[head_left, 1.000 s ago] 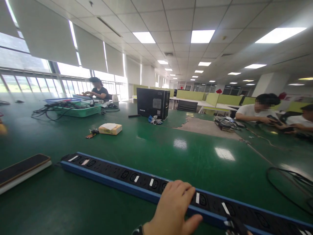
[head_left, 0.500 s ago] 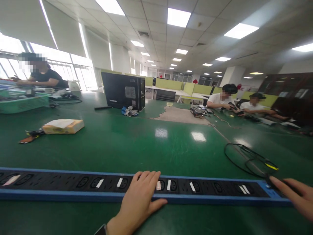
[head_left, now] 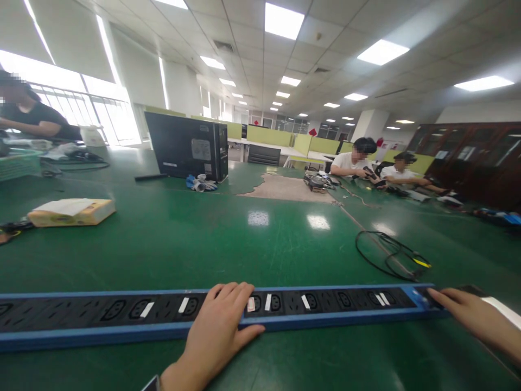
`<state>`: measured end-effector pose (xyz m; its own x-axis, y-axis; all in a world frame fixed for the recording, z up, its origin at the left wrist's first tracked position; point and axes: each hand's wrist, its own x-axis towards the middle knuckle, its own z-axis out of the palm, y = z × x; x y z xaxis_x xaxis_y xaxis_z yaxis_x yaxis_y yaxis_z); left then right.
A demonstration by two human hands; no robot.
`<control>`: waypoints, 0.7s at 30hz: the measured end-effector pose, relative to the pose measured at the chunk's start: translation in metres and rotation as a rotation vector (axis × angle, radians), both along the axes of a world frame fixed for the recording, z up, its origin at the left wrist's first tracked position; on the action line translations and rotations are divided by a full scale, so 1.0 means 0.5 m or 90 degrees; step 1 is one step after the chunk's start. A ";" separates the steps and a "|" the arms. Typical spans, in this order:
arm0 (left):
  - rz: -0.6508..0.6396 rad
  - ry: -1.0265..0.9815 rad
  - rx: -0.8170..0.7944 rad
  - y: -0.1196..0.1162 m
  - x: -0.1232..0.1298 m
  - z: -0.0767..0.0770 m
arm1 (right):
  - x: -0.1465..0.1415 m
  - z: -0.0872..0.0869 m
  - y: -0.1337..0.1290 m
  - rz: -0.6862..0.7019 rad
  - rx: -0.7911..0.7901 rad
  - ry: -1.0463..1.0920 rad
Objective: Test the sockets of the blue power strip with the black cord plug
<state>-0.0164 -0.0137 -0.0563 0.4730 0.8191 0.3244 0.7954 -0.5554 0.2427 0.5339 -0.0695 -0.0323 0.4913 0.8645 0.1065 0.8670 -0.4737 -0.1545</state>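
Note:
A long power strip [head_left: 285,320] with a blue frame and black sockets lies across the green table in front of me. Several small white labels are stuck on its face. My left hand [head_left: 222,320] spans the middle of it, fingers over the far side and thumb along the near rail, gripping it. At the strip's right end is my right hand [head_left: 464,307], its fingers closed at a small dark part there; blur hides what exactly they hold. A coiled black cable [head_left: 382,255] with a yellow tag lies just beyond that end.
A black computer case [head_left: 187,146] stands at the back, with blue-grey gloves [head_left: 201,183] before it. At left are a tissue pack [head_left: 73,212] and a green basket [head_left: 18,163]. Co-workers sit at the far right and left. Bare board [head_left: 288,187] shows through torn table covering.
The view has turned right, so most things sit further left. My right hand stays at the strip's right end, now further into view. My left hand keeps its place on the strip.

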 end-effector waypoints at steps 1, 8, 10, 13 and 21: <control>-0.001 0.003 0.004 0.000 0.000 -0.001 | -0.004 -0.007 0.004 0.003 -0.020 0.019; -0.004 -0.013 0.023 -0.005 0.003 0.000 | 0.015 -0.020 0.033 -0.009 -0.091 0.076; 0.000 -0.015 0.023 -0.006 0.004 0.000 | 0.016 -0.011 0.043 0.008 -0.108 0.078; 0.008 -0.018 0.027 -0.008 0.005 -0.002 | 0.009 -0.001 0.061 0.024 -0.125 0.070; 0.010 -0.038 0.031 -0.013 0.007 -0.004 | 0.028 -0.015 0.091 0.013 -0.138 0.042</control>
<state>-0.0127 -0.0202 -0.0581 0.4393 0.8086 0.3915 0.7887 -0.5558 0.2629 0.5477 -0.0238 -0.0399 0.4736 0.8732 -0.1145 0.8679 -0.4849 -0.1081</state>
